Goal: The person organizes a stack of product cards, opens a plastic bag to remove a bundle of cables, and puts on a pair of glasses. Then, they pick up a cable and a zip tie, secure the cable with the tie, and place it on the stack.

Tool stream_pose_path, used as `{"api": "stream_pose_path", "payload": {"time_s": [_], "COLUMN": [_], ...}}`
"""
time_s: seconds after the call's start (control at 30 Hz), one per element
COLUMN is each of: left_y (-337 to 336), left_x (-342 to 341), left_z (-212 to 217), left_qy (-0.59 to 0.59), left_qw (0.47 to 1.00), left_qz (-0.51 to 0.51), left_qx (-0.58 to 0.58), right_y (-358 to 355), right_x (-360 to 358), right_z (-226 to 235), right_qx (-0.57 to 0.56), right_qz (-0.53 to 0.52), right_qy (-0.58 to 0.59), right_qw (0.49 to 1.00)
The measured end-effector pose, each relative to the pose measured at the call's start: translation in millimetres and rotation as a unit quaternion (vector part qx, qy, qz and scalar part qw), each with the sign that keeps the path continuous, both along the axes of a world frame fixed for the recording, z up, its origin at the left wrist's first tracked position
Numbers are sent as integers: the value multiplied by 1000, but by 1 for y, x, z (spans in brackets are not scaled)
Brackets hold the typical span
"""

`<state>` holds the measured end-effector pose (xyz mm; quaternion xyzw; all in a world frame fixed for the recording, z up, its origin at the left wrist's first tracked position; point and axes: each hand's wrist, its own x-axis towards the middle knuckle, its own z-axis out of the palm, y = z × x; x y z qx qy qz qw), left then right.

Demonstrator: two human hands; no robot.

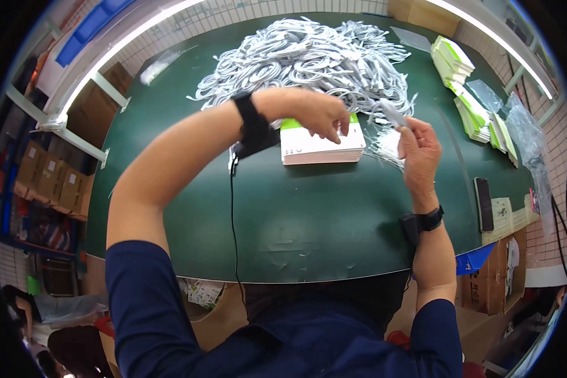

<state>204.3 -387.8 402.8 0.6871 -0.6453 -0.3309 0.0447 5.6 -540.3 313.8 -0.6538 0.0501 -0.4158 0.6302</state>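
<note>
My left hand (324, 117) reaches over a stack of white-and-green printed cards (321, 153). Its fingers are bent downward and a little apart, near the top card; I cannot tell whether they touch it. Beyond the stack's right corner, my right hand (420, 151) is closed, thumb against fingers, on a narrow whitish translucent piece (392, 113) that looks like a small plastic bag. Beneath that hand lies a bunch of thin white strips (384, 143), like ties. Behind both hands rises a large heap of coiled light-grey cables (309, 63).
The dark green table (283, 220) carries more white-and-green card stacks (452, 62) at the far right. Crumpled clear plastic (528, 129) and a phone (484, 205) lie along the right edge. A black cord (234, 220) runs from my left wrist over the front edge.
</note>
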Motion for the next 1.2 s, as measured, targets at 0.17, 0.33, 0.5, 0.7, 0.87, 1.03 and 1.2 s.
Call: {"api": "stream_pose_path", "payload": {"time_s": [0.17, 0.33, 0.5, 0.7, 0.87, 1.03, 1.2], "left_y": [-23, -37, -82, -33, 56, 164, 306], "left_x": [10, 17, -67, 12, -24, -91, -148], "left_z": [33, 61, 111, 118, 86, 25, -36], "left_qy": [14, 28, -279, 66, 104, 56, 132], "left_qw": [994, 990, 777, 996, 994, 964, 897], "left_qz": [-10, -13, 511, 47, -32, -69, 100], "left_qx": [106, 135, 240, -21, 18, 251, 410], "right_y": [-17, -29, -44, -44, -47, -62, -58], "right_x": [5, 8, -3, -5, 8, 1, 9], "right_z": [-3, -5, -16, -17, -20, -5, -4], "right_qx": [9, 22, 35, 47, 56, 70, 76], "right_qz": [20, 17, 20, 48, 41, 104, 144], "right_qy": [-25, -52, -74, -77, -63, -53, -8], "right_qw": [999, 998, 996, 995, 996, 991, 987]}}
